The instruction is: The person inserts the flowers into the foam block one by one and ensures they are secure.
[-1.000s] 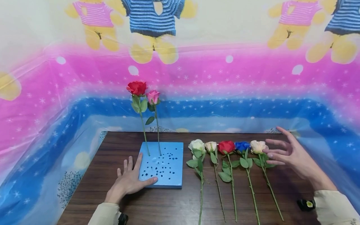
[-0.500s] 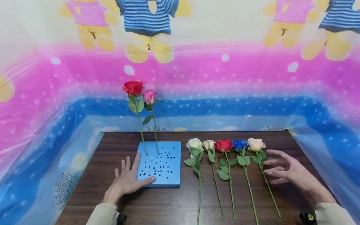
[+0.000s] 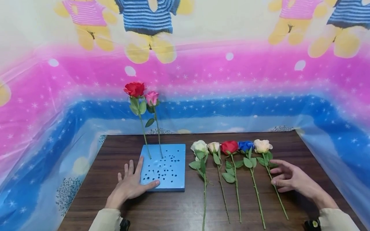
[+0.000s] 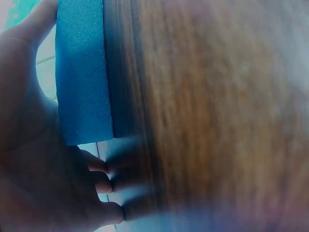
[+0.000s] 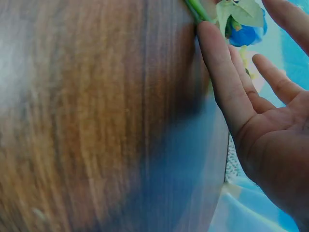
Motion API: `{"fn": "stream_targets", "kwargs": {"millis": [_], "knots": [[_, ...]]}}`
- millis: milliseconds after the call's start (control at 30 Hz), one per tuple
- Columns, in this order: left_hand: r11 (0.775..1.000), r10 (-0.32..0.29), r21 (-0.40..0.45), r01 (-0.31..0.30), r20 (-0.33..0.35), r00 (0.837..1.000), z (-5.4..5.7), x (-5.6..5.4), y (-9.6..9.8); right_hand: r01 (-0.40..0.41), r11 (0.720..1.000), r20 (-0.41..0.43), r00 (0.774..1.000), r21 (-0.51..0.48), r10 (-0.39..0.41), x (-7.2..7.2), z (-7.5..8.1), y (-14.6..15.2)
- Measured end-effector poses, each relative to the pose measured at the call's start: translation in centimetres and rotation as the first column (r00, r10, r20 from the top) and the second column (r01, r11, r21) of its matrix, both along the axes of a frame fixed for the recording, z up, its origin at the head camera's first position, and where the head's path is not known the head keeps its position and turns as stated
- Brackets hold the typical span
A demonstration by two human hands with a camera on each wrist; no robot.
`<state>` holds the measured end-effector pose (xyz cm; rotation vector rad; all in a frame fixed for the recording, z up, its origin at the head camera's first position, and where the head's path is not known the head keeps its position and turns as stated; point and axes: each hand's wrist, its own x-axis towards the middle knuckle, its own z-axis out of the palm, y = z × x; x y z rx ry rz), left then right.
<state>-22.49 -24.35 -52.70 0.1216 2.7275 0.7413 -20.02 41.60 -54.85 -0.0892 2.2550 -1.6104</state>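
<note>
A blue foam block [image 3: 176, 166] dotted with holes lies on the table, with a red rose [image 3: 134, 89] and a pink rose [image 3: 152, 98] standing upright in its back part. My left hand [image 3: 128, 184] is spread at its left front corner, thumb on the top face and fingers along the left side. In the left wrist view the block's side [image 4: 84, 72] shows beside the palm. My right hand [image 3: 296, 179] is at the stem of the rightmost rose, a pale peach one [image 3: 262, 146], fingers slightly bent and not closed round it. Thumb and fingers look apart in the right wrist view.
Left of the peach rose lie a blue rose [image 3: 245, 146], a red rose [image 3: 229, 147], a small cream rose [image 3: 214, 147] and a white rose [image 3: 199, 146], stems toward me. A printed cloth [image 3: 202, 109] hangs behind the dark wooden table [image 3: 162, 211].
My right hand has come down and nearer, from beside the peach rose's bloom to its stem. The left hand stays on the block. The head view has shifted slightly.
</note>
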Motion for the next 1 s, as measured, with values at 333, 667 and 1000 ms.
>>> {"fn": "stream_targets", "kwargs": {"millis": [333,667,1000], "knots": [[1.0,-0.002,-0.02,0.002,-0.001,1.0,0.1,-0.1,0.1,0.012,0.989,-0.021,1.0,0.146,-0.009,-0.5,-1.1,-0.6],[1.0,0.0,-0.025,0.0,0.004,1.0,0.2,-0.2,0.0,0.01,0.979,-0.005,1.0,0.202,-0.009,-1.1,-0.7,-1.3],[1.0,0.0,-0.022,0.0,0.004,1.0,-0.1,-0.2,0.0,0.008,0.99,0.014,1.0,0.144,-0.01,-0.8,-0.8,-1.2]]}}
